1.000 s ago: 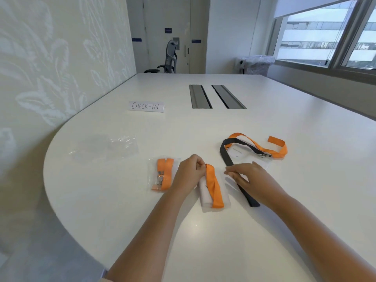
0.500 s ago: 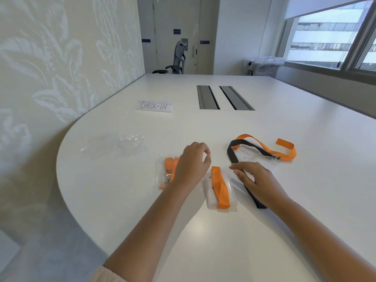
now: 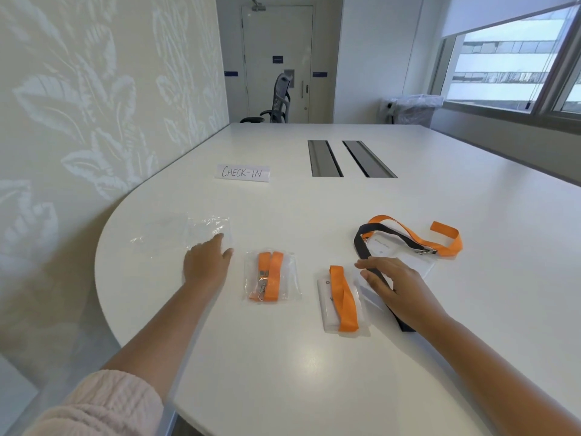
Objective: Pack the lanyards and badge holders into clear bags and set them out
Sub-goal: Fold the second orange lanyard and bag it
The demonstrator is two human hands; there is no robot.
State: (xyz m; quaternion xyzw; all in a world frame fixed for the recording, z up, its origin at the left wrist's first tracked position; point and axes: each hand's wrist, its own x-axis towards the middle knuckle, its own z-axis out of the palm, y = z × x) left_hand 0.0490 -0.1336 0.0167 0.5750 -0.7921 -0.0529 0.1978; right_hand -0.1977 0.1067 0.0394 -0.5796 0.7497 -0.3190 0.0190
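Note:
A clear bag packed with a folded orange lanyard lies at the centre left of the white table. Right of it lies a badge holder wrapped in an orange lanyard. My left hand stretches out flat, fingertips touching the empty clear bags at the left. My right hand rests with straight fingers on a black lanyard, which lies over a loose badge holder. A loose orange lanyard curls behind them.
A paper sign reading CHECK-IN lies further back. Two grey cable slots sit in the table's middle. A patterned wall runs along the left; an office chair stands by the door.
My left hand let go of the wrapped orange lanyard and moved left across the packed bag to the empty bags. My right hand has stayed on the black lanyard.

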